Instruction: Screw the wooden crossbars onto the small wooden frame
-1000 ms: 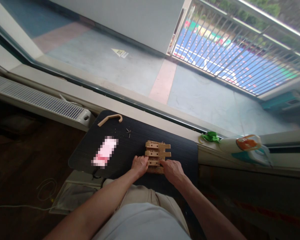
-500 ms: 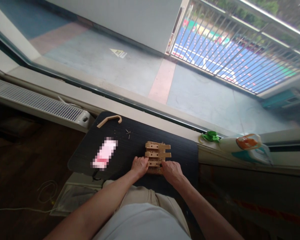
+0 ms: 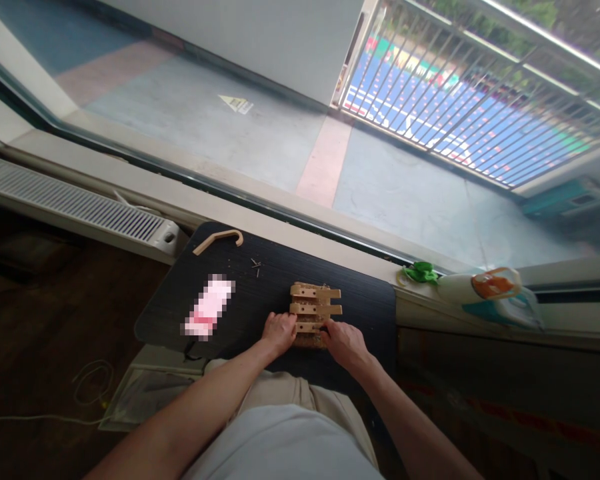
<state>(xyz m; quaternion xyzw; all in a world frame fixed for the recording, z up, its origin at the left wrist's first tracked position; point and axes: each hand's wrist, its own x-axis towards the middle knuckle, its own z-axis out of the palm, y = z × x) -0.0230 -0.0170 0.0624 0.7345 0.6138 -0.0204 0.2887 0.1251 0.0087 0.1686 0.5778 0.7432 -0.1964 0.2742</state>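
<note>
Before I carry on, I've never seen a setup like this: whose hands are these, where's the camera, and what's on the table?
There is no machine: these are a person's bare hands, seen from a head-worn camera looking forward and down. On the dark table is a rough brown block with three wooden strips across it. The left hand is at its left edge; the right hand is at the nearest strip's right end, its grip unclear. Beyond lie a hooked wooden piece, small metal pieces and a pixelated pink item.
</note>
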